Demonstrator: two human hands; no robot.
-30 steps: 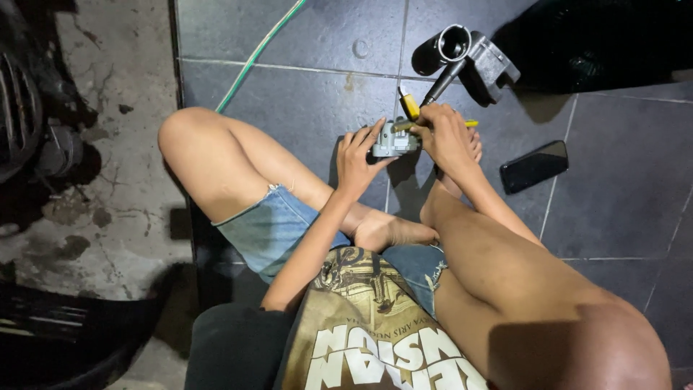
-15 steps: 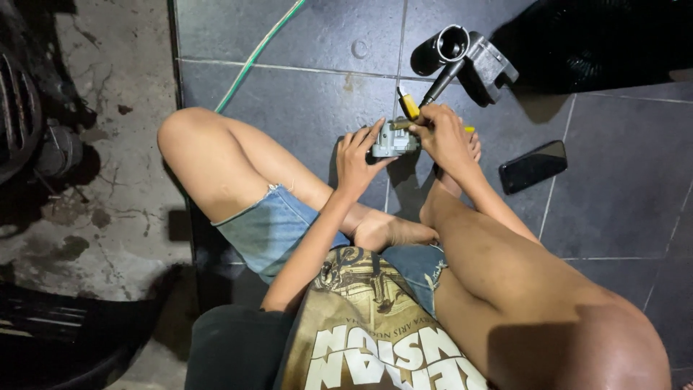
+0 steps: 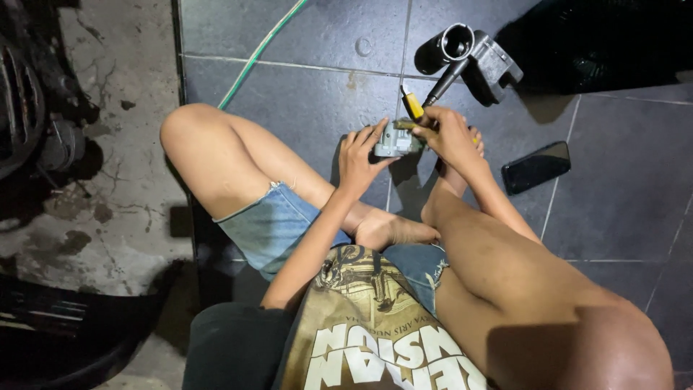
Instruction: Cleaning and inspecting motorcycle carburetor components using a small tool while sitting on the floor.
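— Small grey cast-metal part (image 3: 395,140) held up between both hands, above the dark tiled floor (image 3: 303,115).
— Left hand (image 3: 359,155) cupping it; right hand (image 3: 446,133) gripping a yellow-handled screwdriver (image 3: 412,105) against it.

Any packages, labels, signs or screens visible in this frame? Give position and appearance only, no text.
Phone: flat on the dark floor tiles right of the right hand, slim black rectangle, screen dark.
Shirt print: bottom centre, on the person's shirt, tan and white graphic on black.
No packages or signs.
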